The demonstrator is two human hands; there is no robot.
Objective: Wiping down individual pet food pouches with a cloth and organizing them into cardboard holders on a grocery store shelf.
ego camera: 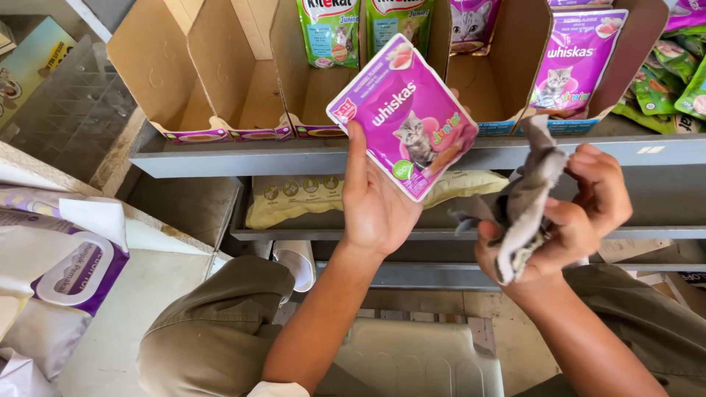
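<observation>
My left hand point(376, 202) holds up a purple cat-food pouch point(401, 114) with a kitten picture, tilted, in front of the grey metal shelf point(294, 156). To its right my right hand point(581, 213) is closed around a crumpled grey cloth point(523, 192), about level with the shelf edge. The pouch and the cloth are apart. Open cardboard display boxes point(220, 81) stand on the shelf behind the pouch; the left ones look empty, others hold green and purple pouches point(573, 62).
A lower shelf holds a flat pale yellow bag point(294, 198). A large white and purple sack point(62, 272) lies at the left. Loose green pouches point(673, 81) pile at the far right. My knees and a pale plastic stool point(412, 360) are below.
</observation>
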